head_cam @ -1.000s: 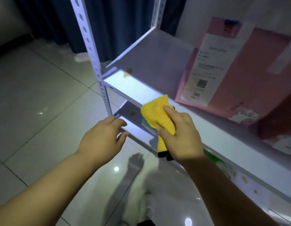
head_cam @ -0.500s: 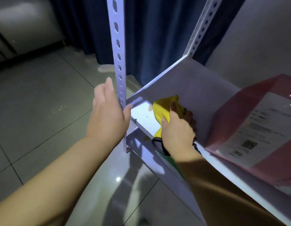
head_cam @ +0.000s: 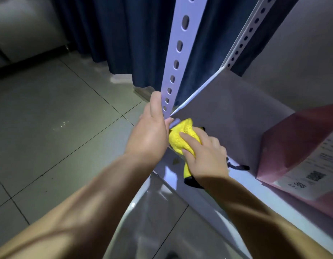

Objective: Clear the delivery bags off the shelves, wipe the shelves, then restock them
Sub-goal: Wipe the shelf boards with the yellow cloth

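Observation:
My right hand [head_cam: 205, 156] grips a bunched yellow cloth [head_cam: 182, 139] with a black edge and presses it on the near left corner of the white metal shelf [head_cam: 227, 109]. My left hand [head_cam: 152, 129] holds the perforated front upright [head_cam: 176, 58] of the rack, fingers wrapped round its edge just above the shelf corner. A pink delivery bag [head_cam: 300, 143] with a white printed label stands on the same shelf to the right, apart from the cloth.
A dark blue curtain [head_cam: 124, 38] hangs behind the rack's left end. A second perforated upright [head_cam: 246, 36] rises at the shelf's back corner against a grey wall. Glossy tiled floor [head_cam: 59, 118] spreads to the left. A lower shelf edge [head_cam: 162, 199] shows beneath my arms.
My left hand went from hovering in front of the rack to gripping the front upright. My right hand carried the cloth from the shelf's front edge onto its left corner.

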`<state>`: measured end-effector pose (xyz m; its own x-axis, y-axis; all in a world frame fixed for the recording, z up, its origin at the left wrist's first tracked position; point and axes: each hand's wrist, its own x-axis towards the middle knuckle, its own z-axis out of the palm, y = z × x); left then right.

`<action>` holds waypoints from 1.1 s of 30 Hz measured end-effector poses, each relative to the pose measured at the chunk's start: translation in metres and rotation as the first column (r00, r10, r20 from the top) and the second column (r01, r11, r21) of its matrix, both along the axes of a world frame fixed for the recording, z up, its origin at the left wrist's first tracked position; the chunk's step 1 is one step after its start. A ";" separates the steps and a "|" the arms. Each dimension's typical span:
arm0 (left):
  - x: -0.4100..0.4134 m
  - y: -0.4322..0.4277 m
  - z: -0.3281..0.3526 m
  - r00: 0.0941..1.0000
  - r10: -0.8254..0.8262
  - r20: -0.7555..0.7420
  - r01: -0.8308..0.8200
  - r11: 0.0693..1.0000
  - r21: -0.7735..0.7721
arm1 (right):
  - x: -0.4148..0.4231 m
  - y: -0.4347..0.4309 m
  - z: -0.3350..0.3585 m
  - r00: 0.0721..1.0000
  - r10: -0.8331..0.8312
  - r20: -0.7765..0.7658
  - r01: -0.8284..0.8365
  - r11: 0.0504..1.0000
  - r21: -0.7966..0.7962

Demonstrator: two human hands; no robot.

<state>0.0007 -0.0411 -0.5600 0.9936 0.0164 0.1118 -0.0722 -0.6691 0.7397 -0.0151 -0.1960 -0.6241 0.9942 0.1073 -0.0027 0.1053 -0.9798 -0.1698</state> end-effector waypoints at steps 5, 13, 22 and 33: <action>0.000 0.002 -0.001 0.999 -0.026 -0.021 0.025 0.999 -0.045 | 0.035 -0.014 0.000 0.928 -0.365 -0.073 0.361 0.931 -0.061; 0.002 0.003 -0.007 0.999 -0.044 0.031 0.045 0.998 -0.051 | 0.008 0.012 -0.002 0.998 -0.065 0.005 0.065 0.997 -0.029; 0.000 -0.002 -0.010 0.998 0.012 0.056 -0.008 0.998 -0.068 | 0.025 -0.003 -0.006 0.836 -0.545 -0.061 0.537 0.837 -0.104; -0.033 -0.002 -0.033 1.000 -0.025 0.001 0.025 0.997 -0.075 | -0.041 0.008 -0.008 0.978 -0.201 0.051 0.201 0.979 -0.010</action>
<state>-0.0325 -0.0434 -0.5935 0.9938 -0.0002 0.1109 -0.0880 -0.6101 0.7874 -0.0561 -0.1877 -0.6318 0.9945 -0.0943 0.0464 -0.0862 -0.9843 -0.1540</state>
